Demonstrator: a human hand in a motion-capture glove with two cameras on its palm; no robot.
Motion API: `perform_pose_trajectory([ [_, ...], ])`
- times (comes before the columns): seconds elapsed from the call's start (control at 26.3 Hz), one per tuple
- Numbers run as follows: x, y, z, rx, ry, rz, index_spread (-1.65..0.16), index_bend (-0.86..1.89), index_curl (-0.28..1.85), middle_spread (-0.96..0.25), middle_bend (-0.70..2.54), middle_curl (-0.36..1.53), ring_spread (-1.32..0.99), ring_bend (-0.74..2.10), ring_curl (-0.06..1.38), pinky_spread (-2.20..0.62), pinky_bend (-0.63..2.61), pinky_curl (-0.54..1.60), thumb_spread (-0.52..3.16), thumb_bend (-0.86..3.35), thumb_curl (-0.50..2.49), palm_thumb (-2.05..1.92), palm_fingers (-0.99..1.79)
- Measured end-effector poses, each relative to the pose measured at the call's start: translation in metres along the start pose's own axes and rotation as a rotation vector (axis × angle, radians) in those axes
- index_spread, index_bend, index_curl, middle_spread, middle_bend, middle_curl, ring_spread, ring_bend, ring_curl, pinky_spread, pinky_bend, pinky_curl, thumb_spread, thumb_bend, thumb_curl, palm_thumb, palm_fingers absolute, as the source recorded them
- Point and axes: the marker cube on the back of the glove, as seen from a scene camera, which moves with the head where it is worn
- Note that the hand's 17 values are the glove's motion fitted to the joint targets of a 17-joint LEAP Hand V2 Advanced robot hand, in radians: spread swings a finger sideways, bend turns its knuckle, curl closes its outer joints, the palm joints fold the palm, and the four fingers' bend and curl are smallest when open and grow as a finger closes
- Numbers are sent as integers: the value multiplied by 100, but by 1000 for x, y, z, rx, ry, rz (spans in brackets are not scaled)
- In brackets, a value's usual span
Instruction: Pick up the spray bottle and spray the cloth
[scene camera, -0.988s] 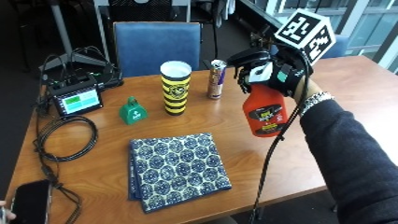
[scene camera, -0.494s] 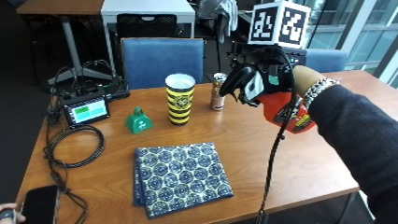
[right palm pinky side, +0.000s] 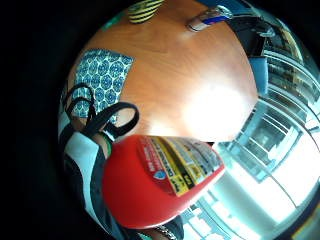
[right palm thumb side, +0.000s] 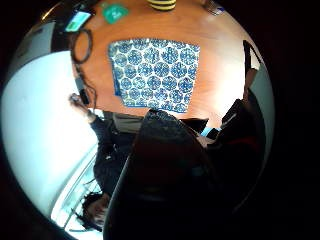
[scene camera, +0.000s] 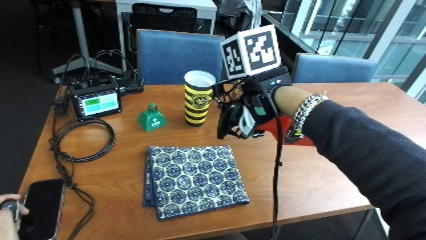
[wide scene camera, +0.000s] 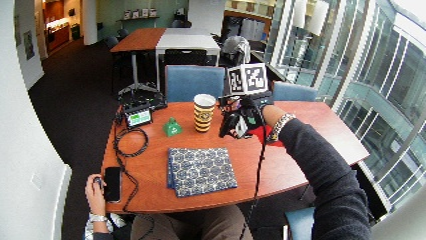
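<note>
while the spray bottle (scene camera: 293, 134) is being gripped aloft by the right hand (scene camera: 256, 107), the cloth (scene camera: 193, 179) is lying at seven o'clock — nozzle hidden.

The gloved right hand (scene camera: 249, 112) and its forearm are covering most of the red spray bottle (scene camera: 293, 136) in the outside view, its nozzle is staying out of sight, its label (right palm pinky side: 182, 165) is blurring beyond reading, and the can (right palm pinky side: 207, 17) is showing only partly.
</note>
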Motion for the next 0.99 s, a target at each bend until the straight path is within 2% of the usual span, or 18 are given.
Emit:
perform_pose_trajectory([
  [0.27,-27,-36,46,-50,229,78,-32,19,57,-24,55,52,-26,59,47,-24,39,37,25,-3,77,99,132],
  [0.57,-37,-62,85,-85,360,139,-31,18,57,-24,55,52,-26,59,46,-24,40,37,26,-3,78,98,132],
  [0.72,-33,-60,74,-66,318,140,-31,19,58,-23,55,52,-26,59,46,-25,40,37,26,-3,78,98,131],
  [0.99,-36,-40,17,49,121,45,-31,19,58,-23,56,52,-26,59,46,-24,41,37,27,-3,79,98,131],
])
